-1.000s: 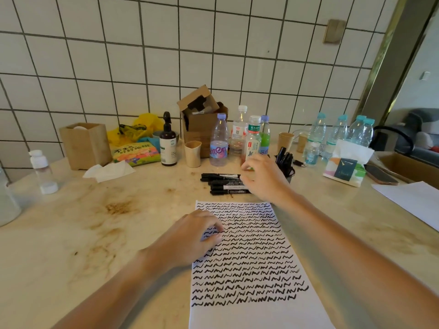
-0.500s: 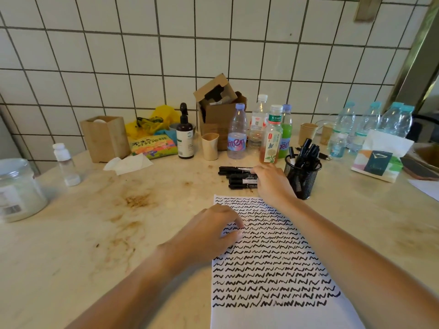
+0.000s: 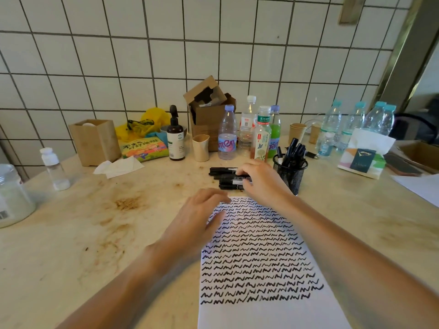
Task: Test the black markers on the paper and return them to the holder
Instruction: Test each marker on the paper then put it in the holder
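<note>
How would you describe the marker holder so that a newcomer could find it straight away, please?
Start at the white paper covered in black squiggles and look just past its far right corner. The holder stands there, beside the right hand. Unlike the bottles and plain cups behind, it is a black wire-mesh cup bristling with black markers.

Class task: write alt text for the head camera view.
A person's right hand reaches onto black markers lying beside a mesh holder, while the left hand rests on paper covered in black squiggles.

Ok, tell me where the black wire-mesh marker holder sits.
In the head view, the black wire-mesh marker holder stands right of the right hand, beyond the paper's far right corner.
</note>
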